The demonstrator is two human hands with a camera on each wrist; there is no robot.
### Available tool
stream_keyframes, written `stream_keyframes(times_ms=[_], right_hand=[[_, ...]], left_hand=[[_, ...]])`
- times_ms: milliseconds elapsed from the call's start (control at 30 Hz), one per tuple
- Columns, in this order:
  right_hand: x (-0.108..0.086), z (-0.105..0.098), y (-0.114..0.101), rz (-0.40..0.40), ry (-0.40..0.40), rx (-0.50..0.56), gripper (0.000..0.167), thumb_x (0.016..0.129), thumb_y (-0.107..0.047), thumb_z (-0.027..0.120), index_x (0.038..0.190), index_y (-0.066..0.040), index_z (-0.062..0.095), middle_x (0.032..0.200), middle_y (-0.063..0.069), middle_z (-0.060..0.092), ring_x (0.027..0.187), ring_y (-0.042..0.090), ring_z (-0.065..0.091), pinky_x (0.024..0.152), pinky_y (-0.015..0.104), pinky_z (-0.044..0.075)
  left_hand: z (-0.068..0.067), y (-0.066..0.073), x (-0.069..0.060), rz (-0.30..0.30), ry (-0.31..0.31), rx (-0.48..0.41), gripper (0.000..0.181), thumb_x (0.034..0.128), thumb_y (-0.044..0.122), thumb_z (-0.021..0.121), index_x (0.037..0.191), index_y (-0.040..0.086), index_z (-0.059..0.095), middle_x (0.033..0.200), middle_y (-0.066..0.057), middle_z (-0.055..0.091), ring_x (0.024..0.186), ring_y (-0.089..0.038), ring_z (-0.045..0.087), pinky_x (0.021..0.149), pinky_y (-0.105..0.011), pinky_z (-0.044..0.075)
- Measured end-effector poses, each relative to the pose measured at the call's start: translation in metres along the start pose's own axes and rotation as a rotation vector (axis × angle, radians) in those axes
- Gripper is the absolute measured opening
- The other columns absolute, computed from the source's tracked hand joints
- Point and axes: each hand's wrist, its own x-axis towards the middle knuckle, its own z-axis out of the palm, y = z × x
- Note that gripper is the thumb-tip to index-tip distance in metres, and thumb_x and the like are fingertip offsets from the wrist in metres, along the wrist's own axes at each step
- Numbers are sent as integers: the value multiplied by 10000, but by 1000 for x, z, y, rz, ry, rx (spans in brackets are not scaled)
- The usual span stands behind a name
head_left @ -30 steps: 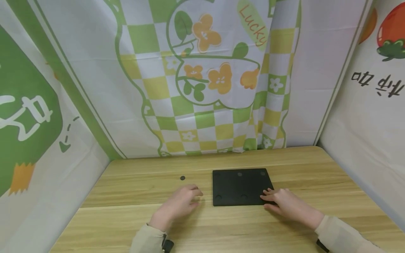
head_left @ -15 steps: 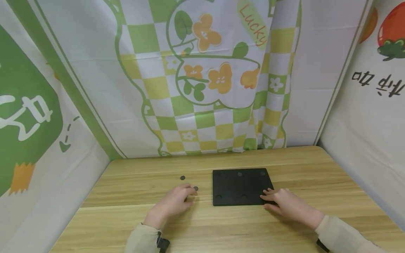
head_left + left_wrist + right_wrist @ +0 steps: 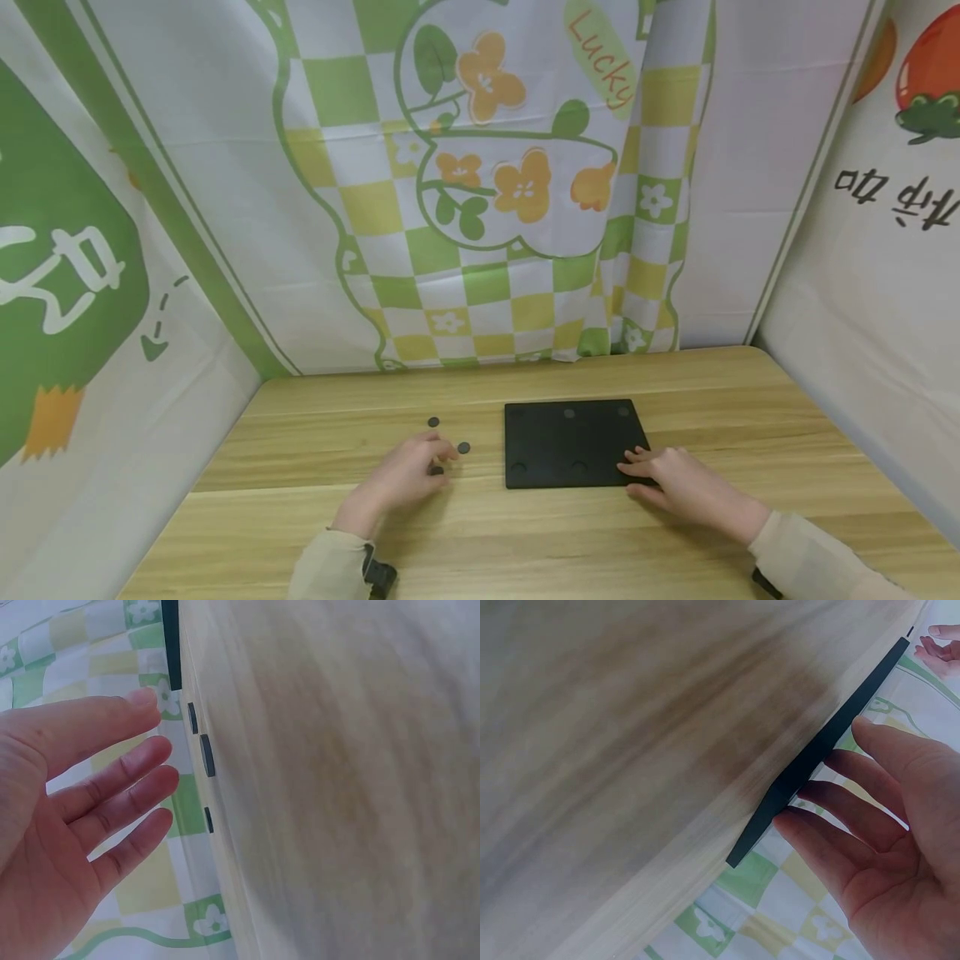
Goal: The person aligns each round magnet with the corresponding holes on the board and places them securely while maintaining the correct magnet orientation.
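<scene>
A thin black rectangular board (image 3: 562, 442) lies flat on the table, with several round marks or recesses on its face. My right hand (image 3: 678, 483) rests its fingertips on the board's near right corner; the right wrist view shows those fingers loosely bent along the edge of the board (image 3: 810, 761). Left of the board, my left hand (image 3: 401, 479) hovers low with relaxed, parted fingers and holds nothing. Under its fingers a small dark disc (image 3: 437, 471) shows in part. Two more discs lie nearby, one just beyond the fingertips (image 3: 453, 452), the dark disc (image 3: 464, 447), and a farther disc (image 3: 433, 422).
The wooden table (image 3: 300, 450) ends at a patterned cloth backdrop (image 3: 480, 308). White printed side cloths, including the right one (image 3: 862, 333), rise along both table edges. A dark strap (image 3: 380, 575) sits on the left wrist.
My left hand has drawn back leftward, away from the board. Two discs have come into sight on the table where it passed. My right hand has stayed on the board.
</scene>
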Motion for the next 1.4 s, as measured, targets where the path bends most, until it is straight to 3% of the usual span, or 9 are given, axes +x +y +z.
stream_keyframes(times_ms=[633,1167,1400], right_hand=[[0,-1,-1,0,-8,-1,318,891,-238,648,1129,-32,694,1172,240,638,1063,383,628,792,454,564],[0,-3,-4,9,-8,3,312,887,-225,656,1125,-27,695,1170,246,636,1061,390,627,784,461,564],[0,-3,-4,7,-3,0,312,886,-225,657,1124,-28,696,1172,240,637,1065,382,627,786,451,567]], left_hand=[[-1,-22,3,-63,-37,-109,316,770,116,757,1079,122,688,950,-10,611,849,-149,574,725,-288,501],[-2,-37,7,-20,-81,-180,236,751,129,781,972,123,700,899,11,611,780,-140,548,662,-218,455],[-2,-42,7,-49,-110,-216,212,767,111,761,964,156,697,912,39,628,804,-129,551,695,-232,466]])
